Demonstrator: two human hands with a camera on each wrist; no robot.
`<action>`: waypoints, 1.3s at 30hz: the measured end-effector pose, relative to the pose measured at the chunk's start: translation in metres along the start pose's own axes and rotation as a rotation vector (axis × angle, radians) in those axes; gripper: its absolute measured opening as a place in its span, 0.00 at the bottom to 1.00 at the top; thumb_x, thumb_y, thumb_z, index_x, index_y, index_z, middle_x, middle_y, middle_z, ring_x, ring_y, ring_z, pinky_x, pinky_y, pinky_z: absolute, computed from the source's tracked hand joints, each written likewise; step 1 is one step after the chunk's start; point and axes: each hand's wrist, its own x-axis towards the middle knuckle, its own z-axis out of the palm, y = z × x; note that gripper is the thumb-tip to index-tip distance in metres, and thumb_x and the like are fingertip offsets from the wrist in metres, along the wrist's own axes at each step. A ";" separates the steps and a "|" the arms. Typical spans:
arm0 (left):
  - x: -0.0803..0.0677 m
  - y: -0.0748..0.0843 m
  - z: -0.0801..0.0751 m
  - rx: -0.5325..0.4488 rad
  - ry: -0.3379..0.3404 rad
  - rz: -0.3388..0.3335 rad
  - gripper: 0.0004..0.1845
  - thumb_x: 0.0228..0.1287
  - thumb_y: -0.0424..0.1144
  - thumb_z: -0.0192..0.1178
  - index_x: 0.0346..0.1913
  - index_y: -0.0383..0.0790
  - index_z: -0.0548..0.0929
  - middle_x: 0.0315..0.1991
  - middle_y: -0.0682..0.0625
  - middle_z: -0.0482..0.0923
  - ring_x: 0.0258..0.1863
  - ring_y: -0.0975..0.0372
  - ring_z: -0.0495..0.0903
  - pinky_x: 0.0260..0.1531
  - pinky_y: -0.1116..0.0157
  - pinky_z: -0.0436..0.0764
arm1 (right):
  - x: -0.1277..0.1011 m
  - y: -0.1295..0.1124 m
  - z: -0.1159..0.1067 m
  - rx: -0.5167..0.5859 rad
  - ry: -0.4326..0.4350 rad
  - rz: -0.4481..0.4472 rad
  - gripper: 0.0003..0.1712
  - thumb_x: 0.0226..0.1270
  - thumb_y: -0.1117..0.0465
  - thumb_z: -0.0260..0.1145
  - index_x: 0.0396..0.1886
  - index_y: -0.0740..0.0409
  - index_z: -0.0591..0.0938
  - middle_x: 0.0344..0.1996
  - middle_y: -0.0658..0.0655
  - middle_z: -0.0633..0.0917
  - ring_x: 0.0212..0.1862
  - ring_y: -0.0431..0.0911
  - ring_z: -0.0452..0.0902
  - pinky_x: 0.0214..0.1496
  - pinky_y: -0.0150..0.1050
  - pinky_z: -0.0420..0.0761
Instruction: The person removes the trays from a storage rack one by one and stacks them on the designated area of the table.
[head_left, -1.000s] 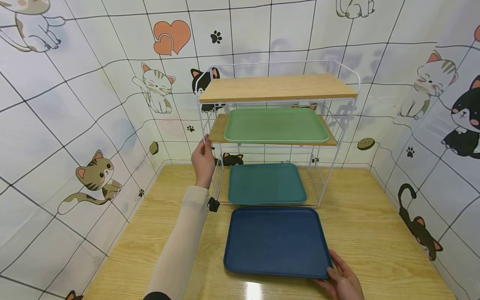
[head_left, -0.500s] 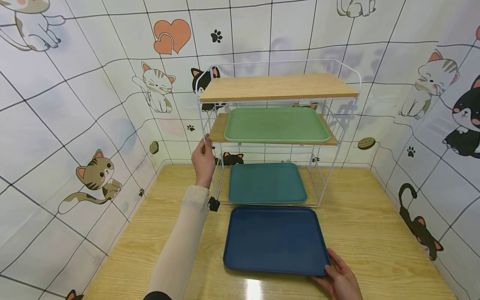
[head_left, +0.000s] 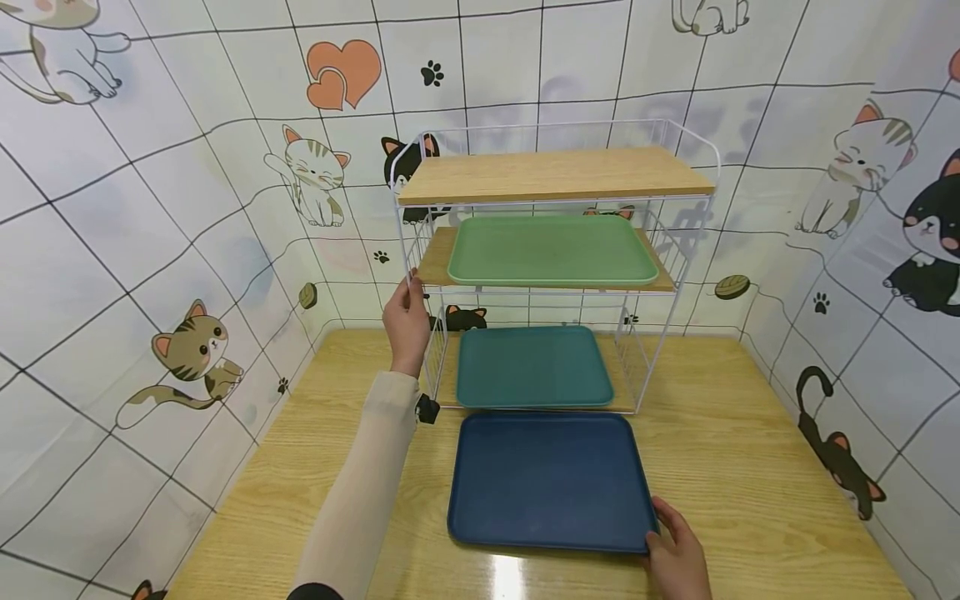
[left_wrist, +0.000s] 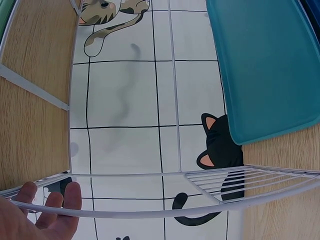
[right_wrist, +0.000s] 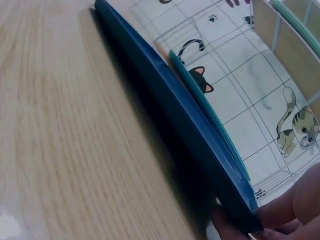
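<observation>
From the head camera, a dark blue tray [head_left: 551, 482] lies flat on the wooden bench [head_left: 750, 467], its far edge just in front of a white wire rack [head_left: 678, 275] with three wooden shelves. The right hand [head_left: 675, 554] grips the tray's near right corner, its fingers [head_left: 663, 512] curled over the rim. The left hand [head_left: 407, 321] reaches out in a pale sleeve [head_left: 360, 483] and holds the rack's front left upright at the level of the middle shelf, fingers wrapped round the wire. A teal tray [head_left: 532, 367] lies on the bottom shelf and a light green tray [head_left: 551, 250] on the middle shelf; the top shelf [head_left: 555, 173] shows bare wood. Tiled walls with cartoon cats close in the bench on three sides.

In the left wrist camera, the left hand [left_wrist: 40, 215] sits at the lower left corner, its fingers [left_wrist: 72, 197] hooked round a white wire of the rack [left_wrist: 165, 212]. The teal tray [left_wrist: 265, 65] fills the upper right, and a wooden shelf board [left_wrist: 30, 100] runs down the left side. A black cat print on the tiles shows behind the wires.

In the right wrist camera, the dark blue tray [right_wrist: 175, 130] is seen edge-on, running across the wooden bench [right_wrist: 65, 135]. The right hand [right_wrist: 285, 212] pinches its corner at the lower right, with fingers [right_wrist: 305, 195] above the rim and the thumb beneath. The teal tray's [right_wrist: 210, 115] edge appears just beyond it, and the light green tray's [right_wrist: 295, 22] rim shows at the top right.
</observation>
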 end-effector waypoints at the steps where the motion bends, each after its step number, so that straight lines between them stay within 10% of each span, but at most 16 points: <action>1: 0.000 0.000 0.000 0.001 0.001 0.001 0.21 0.82 0.48 0.50 0.66 0.44 0.82 0.66 0.46 0.80 0.51 0.54 0.80 0.48 0.59 0.73 | 0.001 0.000 0.000 -0.034 0.012 -0.009 0.35 0.71 0.78 0.47 0.79 0.70 0.58 0.76 0.77 0.58 0.74 0.70 0.59 0.65 0.57 0.76; 11: 0.001 0.000 0.002 -0.015 0.002 0.041 0.21 0.82 0.47 0.50 0.65 0.41 0.82 0.66 0.44 0.79 0.58 0.52 0.81 0.52 0.55 0.75 | 0.003 0.002 0.005 -0.239 0.143 -0.025 0.32 0.71 0.75 0.51 0.75 0.66 0.66 0.68 0.75 0.71 0.68 0.72 0.67 0.68 0.66 0.66; 21: 0.002 0.000 0.004 0.000 0.001 0.053 0.20 0.82 0.48 0.49 0.62 0.42 0.85 0.57 0.42 0.84 0.19 0.63 0.64 0.28 0.64 0.67 | 0.007 0.006 0.004 -0.383 0.141 -0.065 0.31 0.69 0.76 0.51 0.73 0.69 0.67 0.67 0.77 0.71 0.65 0.72 0.71 0.62 0.64 0.73; 32: 0.001 0.001 0.003 -0.013 -0.011 0.048 0.21 0.83 0.47 0.49 0.65 0.42 0.83 0.65 0.45 0.80 0.41 0.51 0.79 0.45 0.59 0.73 | 0.009 0.007 0.003 -0.546 0.135 -0.107 0.27 0.68 0.76 0.59 0.68 0.71 0.73 0.62 0.78 0.76 0.62 0.72 0.74 0.59 0.64 0.75; 39: -0.003 -0.001 0.000 0.021 0.009 0.065 0.21 0.83 0.47 0.50 0.66 0.43 0.82 0.49 0.38 0.86 0.24 0.61 0.68 0.35 0.62 0.70 | 0.006 0.005 0.000 -0.646 0.107 -0.221 0.21 0.69 0.67 0.63 0.59 0.72 0.80 0.59 0.76 0.79 0.63 0.72 0.72 0.63 0.65 0.72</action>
